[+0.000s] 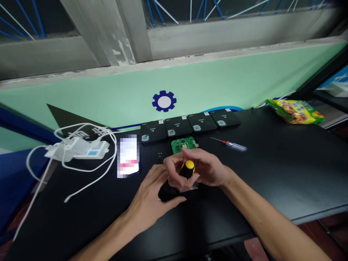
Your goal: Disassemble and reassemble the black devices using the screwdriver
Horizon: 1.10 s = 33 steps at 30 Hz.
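Note:
My right hand [201, 166] is closed around the yellow-and-black handle of a screwdriver [188, 169], held upright over an opened black device. Its shaft and tip are hidden under my fingers. The green circuit board [178, 143] of the device shows beyond my hand, with a silvery piece [192, 187] at the near side. At the left of the device, my left hand [152, 194] grips its case, fingers along the side and thumb stretched across the near edge. A few tiny screws [160, 155] lie on the table left of the board.
Several closed black boxes [178, 127] stand in a row at the back. A second screwdriver [231, 145] with a clear handle lies to the right. A lit phone [128, 156], a power strip [94, 149] and white cables are on the left. A snack bag [296, 111] sits far right.

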Motion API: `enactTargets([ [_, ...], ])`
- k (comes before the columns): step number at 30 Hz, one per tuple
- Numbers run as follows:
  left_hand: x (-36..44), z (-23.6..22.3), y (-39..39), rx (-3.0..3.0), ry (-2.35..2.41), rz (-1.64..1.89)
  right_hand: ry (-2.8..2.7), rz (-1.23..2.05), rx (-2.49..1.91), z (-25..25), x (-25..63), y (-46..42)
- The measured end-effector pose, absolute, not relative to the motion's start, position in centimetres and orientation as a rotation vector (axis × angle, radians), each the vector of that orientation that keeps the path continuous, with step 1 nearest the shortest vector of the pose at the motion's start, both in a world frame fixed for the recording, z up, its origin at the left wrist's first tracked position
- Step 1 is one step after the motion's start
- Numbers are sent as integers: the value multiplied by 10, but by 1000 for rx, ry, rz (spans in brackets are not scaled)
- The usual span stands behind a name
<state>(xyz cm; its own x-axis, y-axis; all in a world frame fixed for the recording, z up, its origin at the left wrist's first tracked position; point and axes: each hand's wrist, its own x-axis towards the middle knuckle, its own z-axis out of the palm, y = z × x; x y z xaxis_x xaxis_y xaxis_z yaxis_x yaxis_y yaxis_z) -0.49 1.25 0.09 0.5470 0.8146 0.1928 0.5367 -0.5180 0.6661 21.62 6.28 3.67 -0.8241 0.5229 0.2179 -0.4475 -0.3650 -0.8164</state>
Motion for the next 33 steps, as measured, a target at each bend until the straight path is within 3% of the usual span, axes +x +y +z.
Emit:
enactTargets([
  [6, -5, 1, 13, 2258, 1088, 707, -1265, 2237, -58, 39, 216, 63],
  [13, -4, -1, 13, 2284, 1140, 669, -1381, 2053, -61, 39, 216, 64],
  [33, -9, -7, 15, 2237, 1069, 686, -1339, 2138, -103, 38, 218, 60],
])
